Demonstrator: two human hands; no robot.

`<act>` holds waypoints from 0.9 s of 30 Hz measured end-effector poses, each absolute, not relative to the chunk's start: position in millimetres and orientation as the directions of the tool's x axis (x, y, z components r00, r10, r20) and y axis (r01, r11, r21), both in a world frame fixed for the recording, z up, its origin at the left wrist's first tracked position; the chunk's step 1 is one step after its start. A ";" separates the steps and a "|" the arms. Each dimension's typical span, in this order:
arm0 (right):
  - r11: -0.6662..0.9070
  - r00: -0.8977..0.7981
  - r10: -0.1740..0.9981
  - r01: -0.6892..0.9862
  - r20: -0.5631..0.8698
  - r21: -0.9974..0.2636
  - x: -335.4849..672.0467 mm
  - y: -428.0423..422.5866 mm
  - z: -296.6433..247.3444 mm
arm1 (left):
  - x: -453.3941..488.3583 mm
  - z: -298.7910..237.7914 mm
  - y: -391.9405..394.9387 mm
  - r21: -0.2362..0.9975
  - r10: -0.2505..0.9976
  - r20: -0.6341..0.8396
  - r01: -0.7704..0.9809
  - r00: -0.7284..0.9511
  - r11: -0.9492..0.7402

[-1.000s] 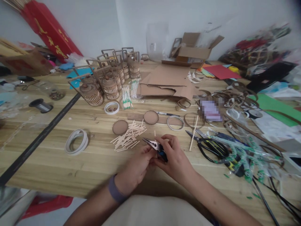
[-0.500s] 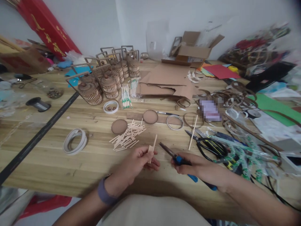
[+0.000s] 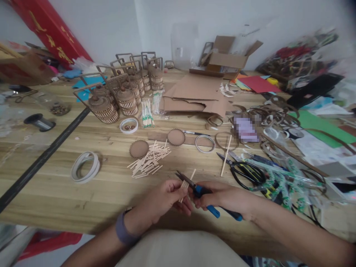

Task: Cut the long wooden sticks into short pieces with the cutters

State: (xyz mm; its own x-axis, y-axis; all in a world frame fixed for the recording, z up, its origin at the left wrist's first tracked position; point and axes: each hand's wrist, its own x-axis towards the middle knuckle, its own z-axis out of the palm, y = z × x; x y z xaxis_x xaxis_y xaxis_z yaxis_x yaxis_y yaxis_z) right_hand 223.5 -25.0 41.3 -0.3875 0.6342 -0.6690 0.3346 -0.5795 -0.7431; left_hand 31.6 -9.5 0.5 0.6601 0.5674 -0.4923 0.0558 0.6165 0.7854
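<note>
My left hand (image 3: 164,198) is closed on a few thin wooden sticks (image 3: 187,181) near the table's front edge; one longer stick pokes up past the others. My right hand (image 3: 222,197) grips blue-handled pliers (image 3: 207,198), and their dark jaws sit right at the held sticks. A loose pile of short cut sticks (image 3: 147,160) lies on the wood just beyond my hands, beside two brown toothed cardboard discs (image 3: 138,148).
Black scissors (image 3: 244,171) and a long stick (image 3: 226,160) lie to the right among wires and green-printed plastic. White tape rolls (image 3: 85,171), several brown slatted lantern baskets (image 3: 111,105), flat cardboard sheets (image 3: 194,94) and an open carton (image 3: 225,59) stand farther back.
My right hand had pulled the pliers away to the right; now it has brought the jaws back to the sticks in my left hand. My left hand shifted slightly lower.
</note>
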 end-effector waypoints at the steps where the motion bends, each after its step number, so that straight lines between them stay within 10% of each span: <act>1: -0.577 -0.393 0.634 0.335 -0.667 -0.745 223.6 -25.2 40.5 | 31.6 -0.1 -9.6 0.784 0.565 -0.493 0.057 0.661 0.618; 18: -0.362 -0.374 0.730 0.498 -0.572 -0.788 221.7 -28.9 25.9 | 33.2 -2.7 -10.1 0.837 0.591 -0.445 0.078 0.673 0.542; 27: -0.500 -0.406 0.689 0.332 -0.600 -0.800 223.7 -32.3 17.7 | 30.6 -7.9 -9.8 0.906 0.625 -0.400 0.189 0.670 0.378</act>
State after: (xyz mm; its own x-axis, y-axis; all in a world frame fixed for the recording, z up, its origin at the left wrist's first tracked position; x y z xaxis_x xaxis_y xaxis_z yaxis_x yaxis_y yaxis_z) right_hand 223.7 -32.3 17.7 -0.4062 0.6895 -0.5997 0.3319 -0.5001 -0.7998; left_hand 30.6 -9.8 -7.9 0.6700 0.6252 -0.4003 0.1886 0.3781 0.9063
